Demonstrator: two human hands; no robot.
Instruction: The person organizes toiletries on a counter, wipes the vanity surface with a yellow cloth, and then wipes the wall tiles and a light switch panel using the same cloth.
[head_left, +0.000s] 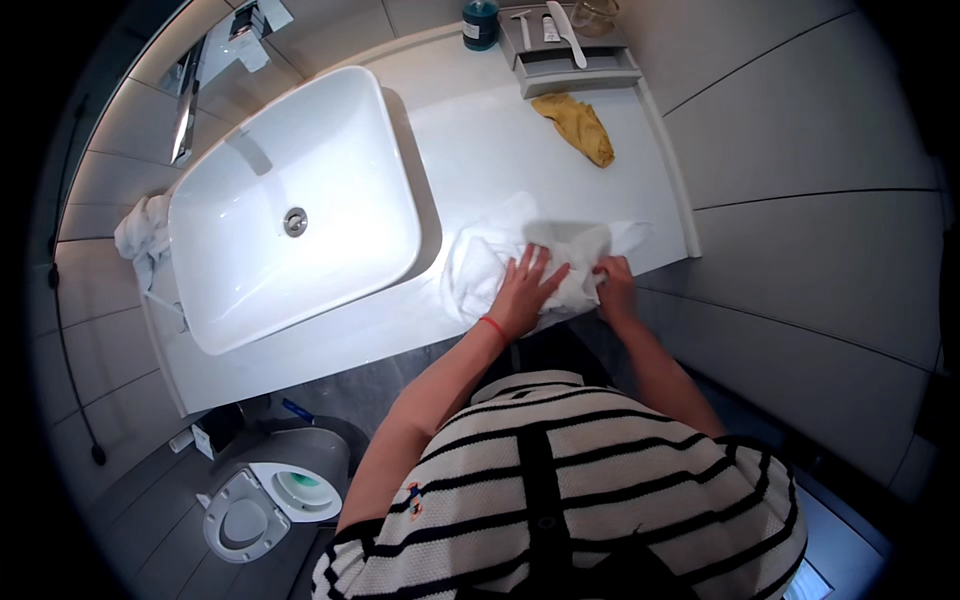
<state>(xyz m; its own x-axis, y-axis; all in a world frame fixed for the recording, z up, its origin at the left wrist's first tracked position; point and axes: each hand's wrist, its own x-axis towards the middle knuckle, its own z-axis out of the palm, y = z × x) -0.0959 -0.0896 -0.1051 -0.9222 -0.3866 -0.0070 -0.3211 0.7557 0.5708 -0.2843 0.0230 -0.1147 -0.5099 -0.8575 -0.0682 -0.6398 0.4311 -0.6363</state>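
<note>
A crumpled white towel (480, 270) lies on the white countertop (480, 150), near its front edge and to the right of the sink. My left hand (523, 292), with a red band at the wrist, rests on the towel with its fingers spread. At the towel's right side, my right hand (616, 289) pinches the cloth between thumb and curled fingers. Farther back on the counter lies a crumpled yellow cloth (577, 129), apart from both hands.
A white vessel sink (337, 225) takes up the counter's left part. Behind the yellow cloth stand a grey organizer (577, 79) with toiletries and a blue bottle (480, 26). Another white towel (144, 229) is left of the sink. A toilet (300, 487) stands below left; a tiled wall is at right.
</note>
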